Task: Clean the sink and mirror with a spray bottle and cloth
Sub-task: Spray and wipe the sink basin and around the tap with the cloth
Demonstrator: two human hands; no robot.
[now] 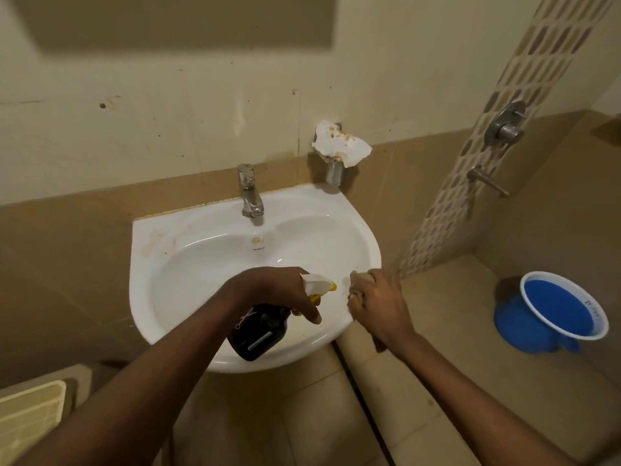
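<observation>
Left hand (pixel 275 290): closed around the neck of a dark spray bottle (pixel 257 332), forefinger on the yellow trigger, white-and-yellow nozzle pointing right; bottle tilted, held over the front of the basin. Right hand (pixel 378 306): closed on a bunched beige cloth (pixel 361 275), pressed to the right front rim of the sink (pixel 201 264). Sink: white, wall-mounted, brownish stains on its left back ledge. Tap (pixel 249 190): chrome, centred at the back rim. Metal holder (pixel 334 171): on the wall just right of the tap, with stained crumpled white paper (pixel 341 144) on top. Shower fittings (pixel 505 127): chrome, on the mosaic strip at right. Blue tub (pixel 557 309): white-rimmed, on the floor well right of the sink. Mirror (pixel 174 18): only its lower part visible, top of frame.
</observation>
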